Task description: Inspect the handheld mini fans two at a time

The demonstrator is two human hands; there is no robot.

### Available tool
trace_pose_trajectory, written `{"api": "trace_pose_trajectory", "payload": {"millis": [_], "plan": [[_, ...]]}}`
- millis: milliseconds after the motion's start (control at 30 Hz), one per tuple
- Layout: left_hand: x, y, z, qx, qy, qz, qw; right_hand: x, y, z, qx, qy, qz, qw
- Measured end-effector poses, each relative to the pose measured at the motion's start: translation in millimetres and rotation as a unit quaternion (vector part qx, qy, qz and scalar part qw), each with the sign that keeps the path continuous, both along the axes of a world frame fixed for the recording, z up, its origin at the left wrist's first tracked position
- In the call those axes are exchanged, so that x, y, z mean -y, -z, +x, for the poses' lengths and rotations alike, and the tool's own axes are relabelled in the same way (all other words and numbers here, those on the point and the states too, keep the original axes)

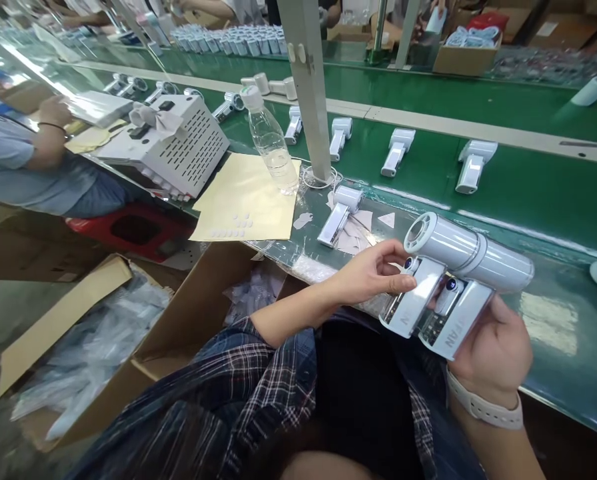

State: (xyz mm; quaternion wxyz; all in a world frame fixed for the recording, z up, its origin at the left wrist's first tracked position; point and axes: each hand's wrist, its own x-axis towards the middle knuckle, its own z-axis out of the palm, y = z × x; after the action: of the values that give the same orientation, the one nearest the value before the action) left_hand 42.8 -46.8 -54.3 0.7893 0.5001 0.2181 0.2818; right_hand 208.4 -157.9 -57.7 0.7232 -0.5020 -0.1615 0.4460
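Observation:
Two pale blue-grey handheld fans are held side by side above the bench edge, their round barrels in line and handles pointing down toward me. My left hand [373, 270] pinches the upper handle of the left fan [418, 300], thumb near its small dark display. Around the other fan [461, 327], my right hand [503, 347] is closed from the right and below; its fingers are mostly hidden. Lettering ending in "FAN" and a lit display show on that handle. Another handheld fan [341, 213] lies on the bench beyond my left hand, by paper scraps [353, 237].
Several fans lie along the green conveyor [433, 153]. A water bottle [273, 147] stands on yellow paper [223, 190] beside a metal post [311, 100]. A white vented box [178, 147] is at left. Below are cartons of plastic bags [103, 340]. Co-workers sit nearby.

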Motion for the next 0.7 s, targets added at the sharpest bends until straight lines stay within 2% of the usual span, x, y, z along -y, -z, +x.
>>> {"api": "trace_pose_trajectory", "payload": {"millis": [67, 133, 200, 300, 400, 467, 533, 633, 700], "plan": [[-0.7, -3.0, -1.9, -0.032, -0.010, 0.044, 0.998, 2.6, -2.2, 1.9, 0.030, -0.027, 0.023, 0.999], [-1.4, -4.9, -4.0, -0.059, -0.029, 0.124, 0.990, 6.6, -5.2, 4.8, 0.124, -0.035, 0.046, 0.991], [-2.8, -4.4, -6.1, -0.069, -0.034, 0.229, 0.970, 10.6, -7.7, 8.8, 0.237, -0.049, 0.081, 0.967], [-6.4, 0.0, -9.2, -0.017, -0.049, 0.405, 0.913, 14.5, -8.7, 15.3, 0.354, -0.102, 0.165, 0.915], [-9.5, 4.3, -13.1, 0.024, -0.105, 0.545, 0.831, 14.7, -4.5, 18.8, 0.431, -0.112, 0.219, 0.868], [-11.2, 6.0, -15.4, 0.024, -0.133, 0.604, 0.785, 13.3, 0.6, 17.7, 0.450, -0.106, 0.227, 0.857], [-14.0, 7.7, -15.6, 0.024, -0.146, 0.644, 0.751, 11.0, 5.9, 15.0, 0.442, -0.109, 0.235, 0.859], [-21.3, 8.9, -13.7, -0.008, -0.140, 0.681, 0.719, 8.4, 10.7, 16.8, 0.421, -0.128, 0.242, 0.865], [-25.3, 4.3, -17.6, -0.052, -0.122, 0.695, 0.707, 9.4, 9.8, 28.8, 0.443, -0.135, 0.215, 0.860]]}}
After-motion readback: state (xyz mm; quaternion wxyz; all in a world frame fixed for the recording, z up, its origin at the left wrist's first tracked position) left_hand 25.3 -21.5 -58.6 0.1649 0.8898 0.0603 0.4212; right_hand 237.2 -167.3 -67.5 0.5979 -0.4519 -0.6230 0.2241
